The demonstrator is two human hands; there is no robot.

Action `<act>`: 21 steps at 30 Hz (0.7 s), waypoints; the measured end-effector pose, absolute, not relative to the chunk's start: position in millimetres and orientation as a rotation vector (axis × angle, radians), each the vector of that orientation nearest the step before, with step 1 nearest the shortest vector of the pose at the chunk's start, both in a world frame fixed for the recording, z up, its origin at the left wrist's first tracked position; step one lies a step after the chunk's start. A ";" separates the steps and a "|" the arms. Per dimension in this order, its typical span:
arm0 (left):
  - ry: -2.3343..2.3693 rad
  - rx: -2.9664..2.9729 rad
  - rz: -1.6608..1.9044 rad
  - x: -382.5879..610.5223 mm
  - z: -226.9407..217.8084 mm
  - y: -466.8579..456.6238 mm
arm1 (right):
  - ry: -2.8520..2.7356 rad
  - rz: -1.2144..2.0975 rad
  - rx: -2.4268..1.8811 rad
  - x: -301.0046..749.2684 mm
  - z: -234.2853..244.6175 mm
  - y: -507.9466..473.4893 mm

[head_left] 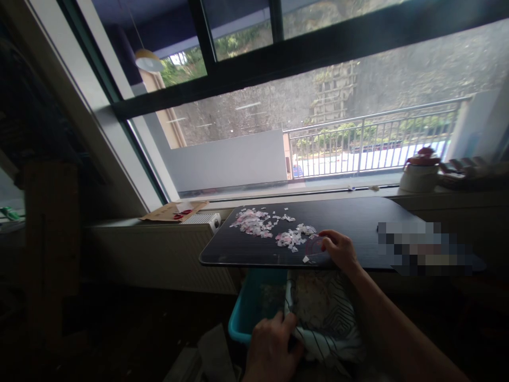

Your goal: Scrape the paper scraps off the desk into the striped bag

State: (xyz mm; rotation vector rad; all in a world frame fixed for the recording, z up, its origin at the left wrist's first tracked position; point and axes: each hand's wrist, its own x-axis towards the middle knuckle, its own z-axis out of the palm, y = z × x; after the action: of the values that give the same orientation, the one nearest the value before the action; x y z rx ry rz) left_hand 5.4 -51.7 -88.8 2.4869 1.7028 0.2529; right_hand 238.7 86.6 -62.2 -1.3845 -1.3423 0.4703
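Note:
Over the front of the dark table (pixel 338 212), my right hand (pixel 340 250) is closed, fingertips on a clear, curved piece with a thin reddish edge (pixel 314 245); its exact kind is hard to make out. Just left of it lies a small pile of white and pinkish paper-like scraps (pixel 295 237), and one loose white scrap (pixel 306 259) is near the table edge. A larger pile of scraps (pixel 253 222) sits farther left. Below the table, my left hand (pixel 274 342) grips the edge of a white bag with black lines (pixel 308 335), which stands against a teal tub (pixel 238 323).
A window with a railing outside rises behind the table. Red-handled scissors (pixel 183 214) rest on brown paper (pixel 159 211) by a radiator (pixel 167 246). A white pot (pixel 419 178) stands on the sill at right. A blurred-out patch covers the table's right end. Cardboard (pixel 51 228) stands left.

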 end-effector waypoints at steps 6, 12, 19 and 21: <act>1.658 2.504 0.318 2.3 -92.3 -50.4 | -1.477 0.654 -1.209 237.4 -59.6 82.8; 1.656 2.510 0.319 2.3 -91.6 -50.1 | -1.436 0.527 -1.356 238.0 -59.8 85.8; 1.655 2.505 0.320 3.7 -91.7 -50.5 | -1.421 0.493 -1.339 237.8 -61.1 85.5; 1.658 2.506 0.316 4.2 -91.1 -50.4 | -1.461 0.560 -1.302 237.5 -60.4 84.2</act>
State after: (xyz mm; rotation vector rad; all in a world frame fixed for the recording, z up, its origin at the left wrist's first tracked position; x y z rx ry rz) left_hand 4.2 -50.4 -91.1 2.5059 1.6581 0.3158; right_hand 237.5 84.2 -60.4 -1.3021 -1.4611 0.5602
